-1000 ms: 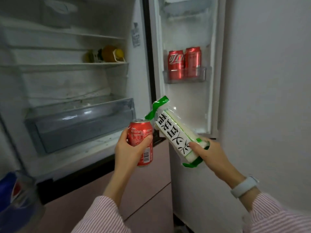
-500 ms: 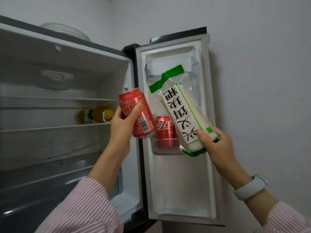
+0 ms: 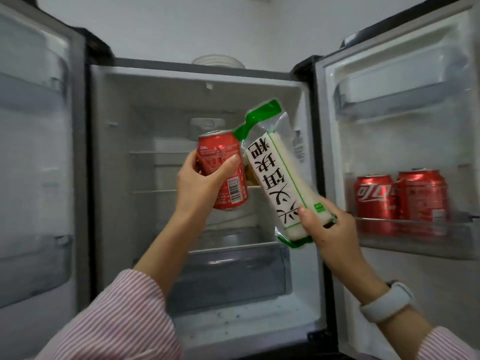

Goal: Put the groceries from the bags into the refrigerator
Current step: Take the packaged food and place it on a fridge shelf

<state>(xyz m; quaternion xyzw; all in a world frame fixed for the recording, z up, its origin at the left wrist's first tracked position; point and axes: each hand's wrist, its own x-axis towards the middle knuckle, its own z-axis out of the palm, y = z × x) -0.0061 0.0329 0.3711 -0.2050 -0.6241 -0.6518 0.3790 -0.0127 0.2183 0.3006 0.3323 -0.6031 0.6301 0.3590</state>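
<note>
Groceries are in both hands, held up in front of the open refrigerator (image 3: 109, 178). At 7 o'clock a pink striped sleeve (image 3: 124, 315) leads up to the left hand (image 3: 200, 183), whose fingers and thumb are wrapped round a red cola can (image 3: 224, 162); the can tilts slightly, top toward 11 o'clock, barcode facing the camera. At 4 o'clock the right wrist carries a pale watch band (image 3: 387, 302). The right hand (image 3: 330, 229) pinches the lower end of a long white rice cake packet (image 3: 278, 178), thumb on the printed face and fingers behind. The packet has green trim and large black characters, and slants from 5 o'clock up to 11 o'clock, its green top end just beside the top of the can.

Behind the hands, at 6 o'clock, a clear crisper drawer (image 3: 228, 271) sits low in the compartment. Above it run glass shelves (image 3: 153, 190), and something yellowish shows between can and packet; what it is cannot be told. At 3 o'clock the right door (image 3: 405, 120) stands open, and its middle door bin (image 3: 415, 237) holds two red cola cans (image 3: 400, 201) upright, side by side and touching. At 9 o'clock the left door (image 3: 36, 152) is open too, blurred. At 12 o'clock, on top of the refrigerator, lies a white stack of plates (image 3: 218, 62) against the wall.
</note>
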